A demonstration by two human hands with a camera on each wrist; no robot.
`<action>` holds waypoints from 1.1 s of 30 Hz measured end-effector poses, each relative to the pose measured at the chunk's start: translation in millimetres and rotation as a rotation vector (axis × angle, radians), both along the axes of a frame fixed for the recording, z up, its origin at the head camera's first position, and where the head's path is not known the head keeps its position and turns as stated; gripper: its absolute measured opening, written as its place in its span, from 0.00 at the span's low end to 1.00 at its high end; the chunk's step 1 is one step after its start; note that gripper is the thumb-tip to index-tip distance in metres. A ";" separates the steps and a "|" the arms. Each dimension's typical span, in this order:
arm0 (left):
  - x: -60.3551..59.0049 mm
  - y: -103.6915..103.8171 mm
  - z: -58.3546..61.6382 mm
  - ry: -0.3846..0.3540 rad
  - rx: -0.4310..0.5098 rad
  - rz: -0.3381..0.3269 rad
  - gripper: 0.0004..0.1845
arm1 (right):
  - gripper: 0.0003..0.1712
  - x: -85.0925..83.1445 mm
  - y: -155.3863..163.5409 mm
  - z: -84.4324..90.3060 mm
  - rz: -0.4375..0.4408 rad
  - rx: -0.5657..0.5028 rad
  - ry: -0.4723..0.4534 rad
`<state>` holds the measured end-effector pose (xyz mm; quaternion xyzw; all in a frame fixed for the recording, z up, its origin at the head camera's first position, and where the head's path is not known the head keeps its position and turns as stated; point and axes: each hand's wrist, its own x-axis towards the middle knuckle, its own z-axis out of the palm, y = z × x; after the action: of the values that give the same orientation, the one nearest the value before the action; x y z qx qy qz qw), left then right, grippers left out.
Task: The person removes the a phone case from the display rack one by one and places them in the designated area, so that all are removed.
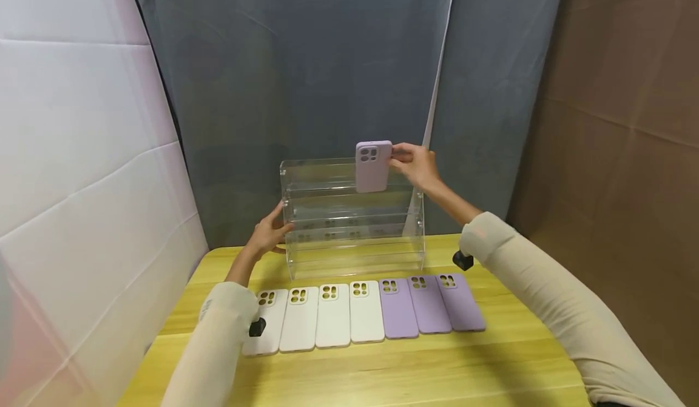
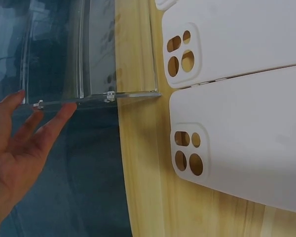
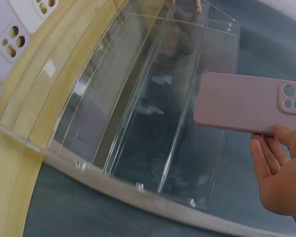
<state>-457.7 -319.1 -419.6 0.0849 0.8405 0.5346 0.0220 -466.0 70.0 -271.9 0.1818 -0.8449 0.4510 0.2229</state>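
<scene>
- The left hand (image 1: pixel 266 232) lay with fingers straight against the left end wall of the clear acrylic rack (image 1: pixel 354 237), steadying it and gripping nothing; the left wrist view showed the fingertips (image 2: pixel 64 112) at the panel's edge.
- In front of the rack, on the yellow wooden table (image 1: pixel 382 364), four white cases (image 1: pixel 317 316) and three purple cases (image 1: pixel 431 304) lay side by side, face down, in one row.
- The right hand (image 1: pixel 416 165) pinched a lilac phone case (image 1: pixel 373 165) by its right edge, upright, camera cut-outs at the top, at the rack's top tier.
- The step in hand looked like seating this case on the top tier; whether it already rested there could not be told.
- The next move would probably call for lowering it squarely onto the ledge, leaning it back, then loosening the pinch while the left hand braced the rack.
</scene>
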 end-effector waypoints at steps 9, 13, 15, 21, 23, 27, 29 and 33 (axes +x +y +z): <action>-2.9 -6.6 2.9 -0.005 -0.003 0.013 0.43 | 0.23 4.9 32.8 2.0 -0.012 0.019 -0.013; -2.8 -10.3 3.4 -0.011 -0.011 0.017 0.43 | 0.25 7.8 47.9 -2.4 0.010 0.010 -0.054; -2.5 -12.0 4.1 -0.012 -0.015 0.018 0.43 | 0.27 10.0 55.3 -4.5 0.018 0.004 -0.077; -2.3 -16.6 6.0 0.002 -0.024 0.020 0.42 | 0.32 15.9 78.9 -10.5 -0.003 0.040 -0.100; -2.8 -17.9 6.2 0.003 -0.030 0.022 0.42 | 0.33 17.7 87.4 -12.7 -0.002 0.058 -0.107; -3.2 -18.2 6.9 -0.005 -0.033 0.019 0.42 | 0.35 22.8 105.3 -19.0 -0.001 0.103 -0.124; -2.6 -17.9 7.9 -0.012 -0.025 0.018 0.42 | 0.36 26.2 113.7 -22.9 -0.003 0.122 -0.141; -2.3 -17.6 9.9 -0.015 -0.024 0.015 0.42 | 0.36 32.6 129.8 -32.6 -0.011 0.145 -0.185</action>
<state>-460.1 -336.8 -409.7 0.0745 0.8472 0.5254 0.0252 -433.3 199.8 -304.4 0.1504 -0.8933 0.4021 0.1329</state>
